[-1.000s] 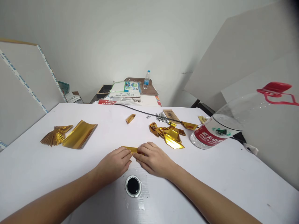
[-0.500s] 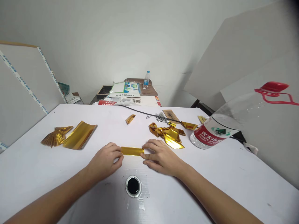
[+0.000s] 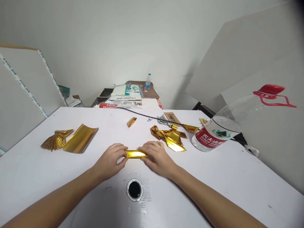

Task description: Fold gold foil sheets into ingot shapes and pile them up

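Gold foil strip [image 3: 136,154] is held flat on the white table [image 3: 213,177], directly between both hands. Left hand [image 3: 111,162] is curled, fingers bent inward; thumb and fingertips are pinched on the strip's left end. Right hand [image 3: 157,157] is half closed, fingers laid over the strip's right end, thumb tucked under toward it. Only the middle of the strip is visible; both ends are covered by fingers.

Just near of the hands, a round black hole with a metal rim [image 3: 134,189] is set in the table, with tape around it. Just beyond the right hand, a pile of folded gold pieces [image 3: 169,135] is seen. Further right, a large water bottle [image 3: 228,126] lies tilted, red handle at its far end. Well left of the left hand, a curved gold sheet [image 3: 80,138] lies beside a pleated gold fan [image 3: 55,141]. Beyond the hands, one small folded gold piece [image 3: 131,121] sits alone.
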`<action>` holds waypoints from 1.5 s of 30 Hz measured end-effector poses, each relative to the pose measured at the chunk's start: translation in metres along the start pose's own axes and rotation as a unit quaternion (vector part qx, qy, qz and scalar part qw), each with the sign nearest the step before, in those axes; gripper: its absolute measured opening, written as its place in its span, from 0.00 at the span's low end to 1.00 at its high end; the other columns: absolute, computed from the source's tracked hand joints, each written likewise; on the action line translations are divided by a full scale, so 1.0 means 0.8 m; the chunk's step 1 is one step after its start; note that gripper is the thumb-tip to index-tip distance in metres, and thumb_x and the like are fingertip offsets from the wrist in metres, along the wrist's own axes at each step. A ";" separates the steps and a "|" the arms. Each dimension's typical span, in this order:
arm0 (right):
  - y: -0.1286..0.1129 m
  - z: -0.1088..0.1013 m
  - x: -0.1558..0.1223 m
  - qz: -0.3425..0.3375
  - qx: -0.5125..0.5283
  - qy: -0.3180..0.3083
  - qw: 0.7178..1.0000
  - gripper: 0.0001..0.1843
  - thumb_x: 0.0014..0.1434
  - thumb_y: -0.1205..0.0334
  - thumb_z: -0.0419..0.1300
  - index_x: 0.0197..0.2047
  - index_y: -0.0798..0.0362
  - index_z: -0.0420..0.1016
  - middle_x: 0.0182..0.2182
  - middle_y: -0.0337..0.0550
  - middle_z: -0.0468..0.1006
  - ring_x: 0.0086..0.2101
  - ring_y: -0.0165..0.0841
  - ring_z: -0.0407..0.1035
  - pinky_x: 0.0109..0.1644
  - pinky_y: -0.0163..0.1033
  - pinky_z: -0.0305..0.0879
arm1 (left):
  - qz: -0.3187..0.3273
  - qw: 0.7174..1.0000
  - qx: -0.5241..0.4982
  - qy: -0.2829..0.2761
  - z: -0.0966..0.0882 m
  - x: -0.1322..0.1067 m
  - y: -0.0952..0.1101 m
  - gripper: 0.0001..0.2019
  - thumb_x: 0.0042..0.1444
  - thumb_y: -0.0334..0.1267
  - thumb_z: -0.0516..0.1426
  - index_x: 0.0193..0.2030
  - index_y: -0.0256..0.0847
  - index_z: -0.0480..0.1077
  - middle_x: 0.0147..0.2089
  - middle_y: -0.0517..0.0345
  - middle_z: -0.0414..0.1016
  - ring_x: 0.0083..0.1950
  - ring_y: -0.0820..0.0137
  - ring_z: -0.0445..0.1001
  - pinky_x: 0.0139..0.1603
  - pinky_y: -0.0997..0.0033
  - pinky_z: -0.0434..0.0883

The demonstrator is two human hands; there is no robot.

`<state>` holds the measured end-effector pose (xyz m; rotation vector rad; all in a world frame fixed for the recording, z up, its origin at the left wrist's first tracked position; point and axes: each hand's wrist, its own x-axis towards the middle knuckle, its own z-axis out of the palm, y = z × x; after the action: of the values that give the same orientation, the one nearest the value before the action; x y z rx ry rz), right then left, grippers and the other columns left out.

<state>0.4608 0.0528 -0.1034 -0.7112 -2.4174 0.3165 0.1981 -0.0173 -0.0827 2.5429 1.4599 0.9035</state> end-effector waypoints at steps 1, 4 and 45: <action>-0.001 -0.001 0.000 0.000 0.000 0.000 1.000 0.20 0.69 0.57 0.62 0.62 0.49 0.74 0.51 0.51 0.80 0.55 0.41 0.70 0.58 0.51 0.59 | -0.003 1.000 -0.013 -0.002 -0.001 0.001 0.002 0.05 0.64 0.29 0.58 0.39 0.42 0.74 0.52 0.55 0.80 0.57 0.66 0.76 0.60 0.60 0.76; -0.002 -0.002 0.000 -0.022 -0.006 0.022 1.000 0.19 0.70 0.61 0.59 0.63 0.49 0.73 0.50 0.51 0.79 0.53 0.40 0.69 0.57 0.49 0.58 | -0.008 0.999 -0.033 -0.002 -0.004 0.003 0.006 0.07 0.65 0.27 0.56 0.44 0.42 0.72 0.44 0.57 0.78 0.49 0.69 0.74 0.51 0.66 0.76; -0.004 -0.006 0.011 0.177 0.130 -0.019 0.975 0.08 0.59 0.63 0.69 0.29 0.52 0.81 0.37 0.41 0.83 0.45 0.38 0.74 0.56 0.49 0.57 | -0.114 0.989 -0.083 -0.050 -0.010 0.014 -0.003 0.11 0.59 0.34 0.63 0.26 0.41 0.73 0.38 0.62 0.82 0.43 0.70 0.79 0.44 0.70 0.74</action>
<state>0.4559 0.0553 -0.0944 -1.0188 -2.2184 0.7801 0.1963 -0.0084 -0.0720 2.2148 1.5361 0.8139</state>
